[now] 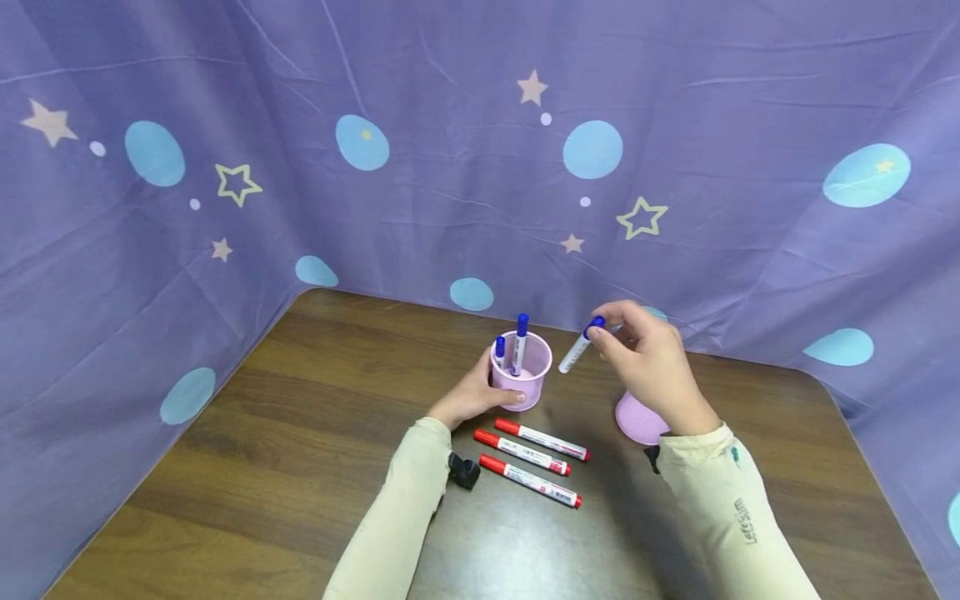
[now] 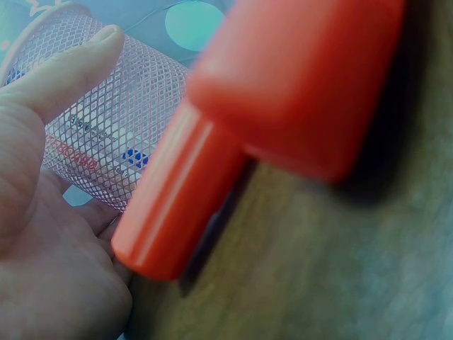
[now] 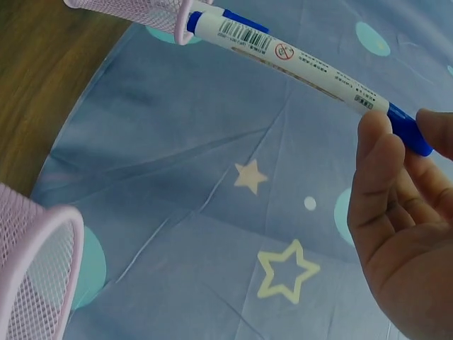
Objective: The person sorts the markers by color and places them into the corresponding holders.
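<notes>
A pink mesh pen cup (image 1: 525, 394) stands on the table with two blue-capped markers (image 1: 519, 354) inside. My left hand (image 1: 474, 395) grips this cup around its side, the thumb across the front in the head view. Between thumb and fingertips, my right hand (image 1: 651, 358) pinches another blue-capped marker (image 1: 576, 353) by its cap. That marker slants, its lower end beside the cup's rim and off the table. In the right wrist view its white barrel (image 3: 297, 69) with a barcode shows plainly.
Three red-capped markers (image 1: 531, 457) lie side by side in front of the cup. A second pink mesh cup (image 1: 639, 419) stands below my right hand, partly hidden by it. A purple patterned cloth (image 1: 450, 167) hangs behind the wooden table (image 1: 247, 467).
</notes>
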`<state>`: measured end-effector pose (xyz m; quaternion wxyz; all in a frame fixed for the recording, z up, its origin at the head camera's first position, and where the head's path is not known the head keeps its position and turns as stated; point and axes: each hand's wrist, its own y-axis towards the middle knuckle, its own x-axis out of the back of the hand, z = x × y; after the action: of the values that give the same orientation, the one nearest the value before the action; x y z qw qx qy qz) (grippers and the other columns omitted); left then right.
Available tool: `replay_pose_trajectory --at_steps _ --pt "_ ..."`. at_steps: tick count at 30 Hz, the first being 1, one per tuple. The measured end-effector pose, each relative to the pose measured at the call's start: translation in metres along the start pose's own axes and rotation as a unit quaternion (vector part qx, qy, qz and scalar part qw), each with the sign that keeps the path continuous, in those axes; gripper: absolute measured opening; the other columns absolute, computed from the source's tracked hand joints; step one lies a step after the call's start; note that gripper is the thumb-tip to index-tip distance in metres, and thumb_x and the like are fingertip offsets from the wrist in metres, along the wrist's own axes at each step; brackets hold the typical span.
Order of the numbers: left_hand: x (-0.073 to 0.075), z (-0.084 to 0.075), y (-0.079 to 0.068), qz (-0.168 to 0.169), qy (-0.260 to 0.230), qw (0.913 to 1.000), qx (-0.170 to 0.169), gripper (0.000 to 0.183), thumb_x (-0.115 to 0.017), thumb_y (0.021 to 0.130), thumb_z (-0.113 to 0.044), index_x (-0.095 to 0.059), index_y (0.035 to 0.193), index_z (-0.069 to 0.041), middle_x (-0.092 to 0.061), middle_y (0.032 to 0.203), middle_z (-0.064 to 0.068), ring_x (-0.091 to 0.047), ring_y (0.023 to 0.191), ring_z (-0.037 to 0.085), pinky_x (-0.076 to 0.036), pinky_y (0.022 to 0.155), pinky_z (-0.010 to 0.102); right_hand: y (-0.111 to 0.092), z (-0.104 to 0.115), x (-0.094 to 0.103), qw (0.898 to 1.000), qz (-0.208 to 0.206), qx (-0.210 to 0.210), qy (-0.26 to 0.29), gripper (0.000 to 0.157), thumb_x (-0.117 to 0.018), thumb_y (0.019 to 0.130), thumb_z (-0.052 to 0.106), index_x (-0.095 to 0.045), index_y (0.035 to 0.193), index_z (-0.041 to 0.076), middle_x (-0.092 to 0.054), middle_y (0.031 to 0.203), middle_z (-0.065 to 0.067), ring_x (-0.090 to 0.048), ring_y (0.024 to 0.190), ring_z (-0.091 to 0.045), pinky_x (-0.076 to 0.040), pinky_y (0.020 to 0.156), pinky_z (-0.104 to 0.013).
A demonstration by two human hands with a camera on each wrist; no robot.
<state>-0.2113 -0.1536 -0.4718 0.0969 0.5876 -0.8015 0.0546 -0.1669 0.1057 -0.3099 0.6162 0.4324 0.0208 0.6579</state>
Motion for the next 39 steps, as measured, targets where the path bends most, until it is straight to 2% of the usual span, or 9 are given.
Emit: replay_pose_trajectory --at_steps 8,14,21,29,34,39 --pt "0.000 -0.002 -0.001 -0.001 0.003 1.0000 0.001 0.106 -0.085 0.078 -0.012 -0.019 0.160 -0.010 -0.043 0.151 0.018 -0.042 0.137 0.032 -0.029 0.115 0.049 0.009 -0.003 -0.022 1.000 -0.008 0.000 0.019 0.015 -0.073 0.092 0.004 -0.068 0.106 0.004 -0.069 0.085 -0.004 -0.060 0.057 -0.011 -0.046 0.051 -0.020" --pt "0.000 -0.004 -0.002 0.001 0.003 1.0000 0.003 0.105 -0.085 0.078 -0.012 -0.020 0.160 -0.010 -0.042 0.152 0.018 -0.042 0.136 0.032 -0.030 0.114 0.049 0.014 -0.006 -0.029 1.000 -0.014 -0.006 0.021 0.015 -0.073 0.092 0.005 -0.067 0.106 0.003 -0.070 0.086 -0.007 -0.061 0.058 -0.012 -0.045 0.050 -0.020" --pt "0.000 -0.006 -0.003 0.004 0.002 1.0000 0.005 0.105 -0.085 0.078 -0.013 -0.019 0.160 -0.011 -0.041 0.153 0.017 -0.040 0.138 0.030 -0.028 0.115 0.047 0.014 -0.011 -0.038 1.000 0.013 0.015 -0.013 0.016 -0.072 0.093 0.005 -0.067 0.108 0.002 -0.070 0.086 -0.008 -0.060 0.058 -0.018 -0.045 0.049 -0.025" --pt "0.002 -0.004 -0.004 0.002 0.004 1.0000 0.006 0.104 -0.085 0.079 -0.014 -0.019 0.160 -0.011 -0.042 0.151 0.017 -0.041 0.137 0.031 -0.030 0.115 0.048 0.016 -0.018 -0.054 0.996 0.054 0.055 -0.054 0.011 -0.071 0.091 0.005 -0.068 0.102 0.003 -0.068 0.080 -0.007 -0.058 0.066 -0.018 -0.048 0.062 -0.038" --pt "0.002 -0.004 -0.004 0.003 0.001 1.0000 0.002 0.104 -0.084 0.079 -0.014 -0.019 0.160 -0.011 -0.044 0.150 0.017 -0.044 0.134 0.031 -0.032 0.113 0.047 0.016 -0.022 -0.065 0.991 0.089 0.054 -0.086 0.011 -0.071 0.090 0.006 -0.068 0.100 0.004 -0.062 0.073 -0.002 -0.055 0.064 -0.019 -0.048 0.061 -0.040" --pt "0.001 -0.005 -0.003 0.006 -0.003 1.0000 -0.002 0.103 -0.084 0.079 -0.015 -0.019 0.160 -0.010 -0.044 0.150 0.017 -0.046 0.133 0.031 -0.034 0.112 0.047 0.013 -0.028 -0.071 0.986 0.116 0.045 -0.107 0.010 -0.070 0.091 0.007 -0.069 0.101 0.005 -0.066 0.078 -0.003 -0.060 0.067 -0.020 -0.052 0.064 -0.042"
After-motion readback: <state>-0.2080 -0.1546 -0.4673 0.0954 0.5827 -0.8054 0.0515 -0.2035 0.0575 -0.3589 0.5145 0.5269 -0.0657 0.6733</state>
